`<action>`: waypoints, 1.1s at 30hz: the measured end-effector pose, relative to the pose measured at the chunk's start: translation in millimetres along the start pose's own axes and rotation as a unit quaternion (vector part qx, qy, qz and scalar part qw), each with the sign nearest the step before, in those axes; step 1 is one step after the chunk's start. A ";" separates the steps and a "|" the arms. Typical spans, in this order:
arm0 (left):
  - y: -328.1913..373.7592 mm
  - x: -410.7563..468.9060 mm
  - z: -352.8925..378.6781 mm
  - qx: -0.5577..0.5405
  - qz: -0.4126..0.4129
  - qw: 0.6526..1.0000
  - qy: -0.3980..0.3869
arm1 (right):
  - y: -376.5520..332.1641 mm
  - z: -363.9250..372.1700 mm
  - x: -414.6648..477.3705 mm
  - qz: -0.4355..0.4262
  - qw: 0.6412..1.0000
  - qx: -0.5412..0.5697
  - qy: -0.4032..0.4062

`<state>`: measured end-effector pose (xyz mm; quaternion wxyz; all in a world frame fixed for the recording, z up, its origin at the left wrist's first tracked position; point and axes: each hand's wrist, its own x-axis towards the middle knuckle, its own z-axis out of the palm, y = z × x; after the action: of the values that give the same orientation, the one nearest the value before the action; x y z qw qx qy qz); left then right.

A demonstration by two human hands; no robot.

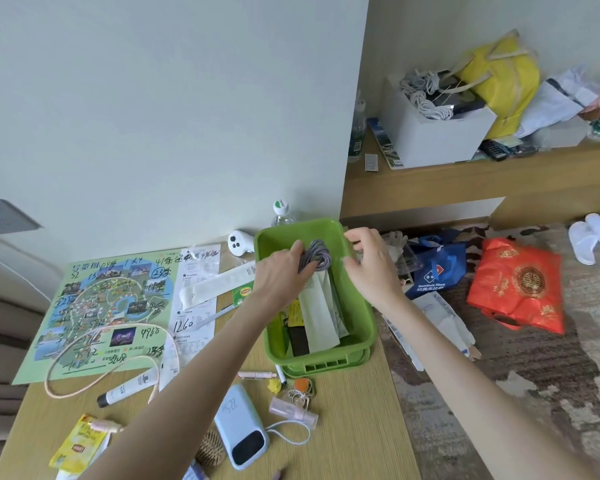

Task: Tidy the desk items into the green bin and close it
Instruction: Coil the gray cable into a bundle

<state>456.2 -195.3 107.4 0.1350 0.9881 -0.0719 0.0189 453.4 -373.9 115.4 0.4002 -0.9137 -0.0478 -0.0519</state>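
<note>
The wooden desk carries the green bin at its right edge. The bin is open, apparently resting on its lid, ready for filling. The left hand pinches the coiled cable inside the far end, above paper packets. The right hand curls at the rim, and I cannot tell whether it grips anything.

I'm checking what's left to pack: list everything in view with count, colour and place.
green bin: one, green, desk's right edge
coiled cable: one, grey-purple, in bin
paper packets: several, pale, in bin
map: one, green, desk left
power bank: one, pale blue, desk front
tube: one, white, beside map
water bottle: one, clear, behind bin
red bag: one, red, floor
slippers: two, white, floor
left hand: grips coiled cable
right hand: fingers curled at bin's rim
</note>
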 end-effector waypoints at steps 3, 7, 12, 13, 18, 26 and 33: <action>-6.2 23.3 26.8 0.066 0.007 0.998 -0.017 | 22.6 15.1 -4.8 0.009 0.999 -0.039 -0.011; -13.9 46.9 58.5 0.112 0.020 0.991 -0.066 | 39.0 33.4 -17.9 -0.022 0.998 -0.050 -0.013; -15.7 58.4 80.0 0.141 0.045 0.984 -0.095 | 42.1 37.5 -19.7 -0.022 0.999 -0.050 0.000; -15.3 58.5 82.4 0.143 0.047 0.983 -0.102 | 41.7 37.5 -19.4 -0.024 0.999 -0.049 -0.001; -15.7 56.3 74.4 0.135 0.059 0.983 -0.113 | 38.9 35.6 -20.0 -0.023 0.997 -0.067 -0.006; -15.4 0.3 4.5 -0.041 0.026 0.999 -0.002 | 20.9 25.9 -28.0 -0.030 0.990 -0.139 -0.019; -35.9 -114.4 -14.3 -0.182 -0.082 0.971 0.132 | 6.8 20.0 -88.7 -0.072 0.982 -0.170 0.037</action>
<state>348.0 -141.6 105.3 0.3219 0.9382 0.0255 0.1248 367.6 -367.8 85.1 0.2359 -0.9600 -0.0893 -0.1216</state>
